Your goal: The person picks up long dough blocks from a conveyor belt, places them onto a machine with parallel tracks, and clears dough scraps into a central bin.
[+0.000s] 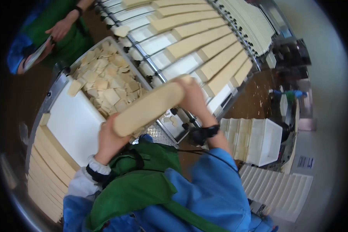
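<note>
I hold a long pale beige slab (149,107) by its two ends, raised in front of my chest. My left hand (108,141) grips its lower left end. The upper right end sits in my right hand (195,101), whose wrist wears a black watch (203,133). The slab hangs over a metal tray (78,62) heaped with several square beige offcuts (108,83) and the edge of a white board (75,123). Behind it a conveyor rack (205,50) carries rows of similar long slabs.
A stack of beige slabs (46,166) lies along the left rim of the metal table. Another person in green, with a hand (60,29) held out, stands at the top left. Stacked white crates (255,141) and white trays (278,189) stand at the right on the floor.
</note>
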### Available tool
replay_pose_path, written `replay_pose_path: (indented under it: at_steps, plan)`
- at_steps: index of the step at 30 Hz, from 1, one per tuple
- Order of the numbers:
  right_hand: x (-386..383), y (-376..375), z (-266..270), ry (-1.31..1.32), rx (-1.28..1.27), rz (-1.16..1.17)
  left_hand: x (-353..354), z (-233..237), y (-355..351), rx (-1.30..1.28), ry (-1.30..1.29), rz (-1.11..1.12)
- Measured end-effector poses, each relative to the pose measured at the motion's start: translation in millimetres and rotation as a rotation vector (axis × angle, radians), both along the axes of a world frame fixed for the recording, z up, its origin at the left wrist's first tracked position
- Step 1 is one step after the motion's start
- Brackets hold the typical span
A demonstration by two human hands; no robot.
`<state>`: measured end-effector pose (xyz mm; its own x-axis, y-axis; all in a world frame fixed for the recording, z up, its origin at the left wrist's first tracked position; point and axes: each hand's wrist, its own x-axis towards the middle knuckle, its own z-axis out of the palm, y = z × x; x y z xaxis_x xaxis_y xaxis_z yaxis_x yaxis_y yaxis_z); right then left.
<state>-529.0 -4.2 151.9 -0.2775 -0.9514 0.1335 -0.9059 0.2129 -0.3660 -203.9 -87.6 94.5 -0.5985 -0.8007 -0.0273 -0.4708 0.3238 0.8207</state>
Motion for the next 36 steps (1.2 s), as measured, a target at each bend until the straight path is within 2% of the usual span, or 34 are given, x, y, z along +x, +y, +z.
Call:
replay_pose_path:
  at_steps: [1, 4, 6, 7, 9, 12, 14, 16, 17, 18, 20, 21, 22, 24, 28, 30, 32, 34, 36]
  plan:
    - [-36, 28, 16, 0.053, 0.082, -0.067, -30, 8, 10, 0.151, 0.054, -0.114]
    - [-134, 108, 35, -0.06, 0.141, -0.065, -116, 22, 54, 0.522, 0.111, -0.376]
    - [-180, 145, 32, -0.12, 0.261, -0.081, -159, 15, 99, 0.709, 0.142, -0.39]
    - [-198, 155, 23, -0.132, 0.262, -0.091, -175, 12, 118, 0.713, 0.129, -0.398]
    - [-229, 169, 3, -0.203, 0.293, 0.064, -198, 8, 147, 0.961, 0.016, -0.326]
    - [-260, 173, -33, -0.282, 0.413, 0.006, -223, 6, 171, 1.075, 0.045, -0.257]
    - [-283, 172, -62, -0.343, 0.394, 0.033, -240, 7, 175, 1.066, 0.042, -0.245]
    - [-291, 170, -72, -0.334, 0.327, -0.056, -257, 3, 178, 1.056, 0.039, -0.238]
    - [-296, 173, -71, -0.202, 0.377, -0.122, -268, -4, 178, 0.994, 0.036, -0.267]
    - [-300, 176, -70, -0.211, 0.373, -0.122, -279, -9, 177, 0.934, 0.034, -0.294]
    - [-306, 185, -73, 0.358, 0.175, -0.226, -309, -4, 172, 0.893, 0.004, -0.335]
    - [-304, 187, -70, 0.356, 0.128, -0.244, -324, -3, 170, 0.855, -0.019, -0.378]
    - [-297, 189, -66, 0.34, 0.133, -0.248, -338, -22, 173, 0.859, -0.035, -0.377]
    - [-273, 190, -55, 0.114, -0.024, -0.255, -363, -75, 184, 0.87, 0.324, -0.272]
    - [-224, 195, -46, 0.0, -0.109, -0.184, -383, -60, 177, 0.897, 0.311, -0.141]
    - [-207, 201, -50, -0.046, -0.101, -0.162, -382, -53, 171, 0.743, 0.037, -0.16]
    - [-196, 203, -52, -0.087, -0.099, -0.136, -377, -69, 178, 0.69, 0.071, -0.134]
    - [-188, 201, -54, -0.146, -0.091, -0.092, -371, -61, 175, 0.631, 0.11, -0.098]
    - [-184, 195, -67, -0.143, -0.069, -0.051, -358, -48, 163, 0.605, -0.135, -0.198]
